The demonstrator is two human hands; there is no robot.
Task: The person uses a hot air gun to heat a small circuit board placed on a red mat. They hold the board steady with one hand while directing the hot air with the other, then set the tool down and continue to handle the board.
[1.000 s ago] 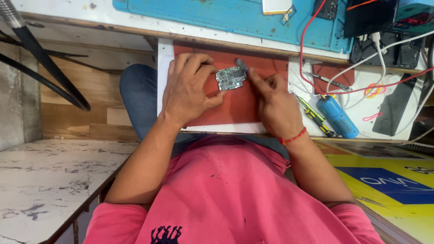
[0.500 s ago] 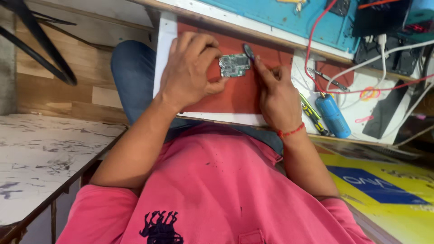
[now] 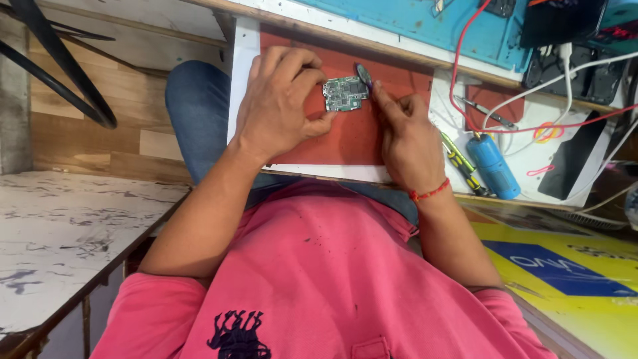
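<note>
A small green circuit board [image 3: 345, 94] lies on a red-brown mat [image 3: 352, 136] set on a white board across my lap. My left hand [image 3: 282, 106] pinches the circuit board's left edge between thumb and fingers. My right hand [image 3: 407, 136] holds a thin dark tool [image 3: 363, 73] whose tip rests at the circuit board's right edge. A red thread circles my right wrist.
Right of the mat lie a blue cylinder [image 3: 493, 166], a yellow-and-black screwdriver [image 3: 463, 163], tweezers [image 3: 485, 112], a dark phone [image 3: 573, 156], and red and white cables [image 3: 531, 100]. A blue mat [image 3: 425, 23] covers the bench beyond. A marbled tabletop [image 3: 60, 233] sits at left.
The view has shifted, so the mat and hands sit higher in the frame. Both hands keep their hold; the tool stays at the circuit board's right edge.
</note>
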